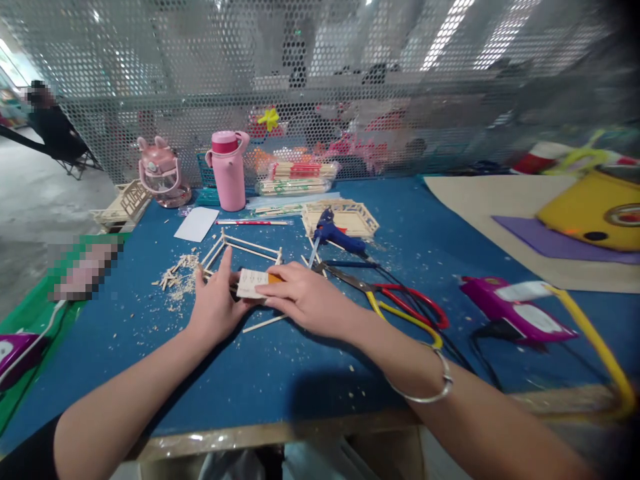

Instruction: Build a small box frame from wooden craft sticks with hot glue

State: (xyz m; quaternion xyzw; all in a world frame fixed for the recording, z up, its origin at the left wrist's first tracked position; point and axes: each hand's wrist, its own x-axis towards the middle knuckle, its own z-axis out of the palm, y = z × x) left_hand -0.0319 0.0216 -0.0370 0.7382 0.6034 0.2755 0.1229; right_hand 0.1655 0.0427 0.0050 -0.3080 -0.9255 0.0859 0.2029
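Note:
My right hand [313, 297] pinches a small white-and-orange block with printed marks [253, 284] between thumb and fingers. Beside it, my left hand [217, 307] braces the left side of a frame of thin wooden sticks [250, 247], its index finger stretched upward along the frame. The frame lies on the blue table, with upright stick pieces at its corners. The block is close to the frame's near side; my hands hide whether they touch. A loose wooden stick [265, 324] lies just below my hands.
A blue glue gun [337, 235] rests near a wooden tray-like model [355, 217]. Right of my hands are pliers with red and yellow handles [405, 303] and a purple device [515, 310]. Wood scraps [177, 277] lie left; a pink bottle [230, 177] stands behind.

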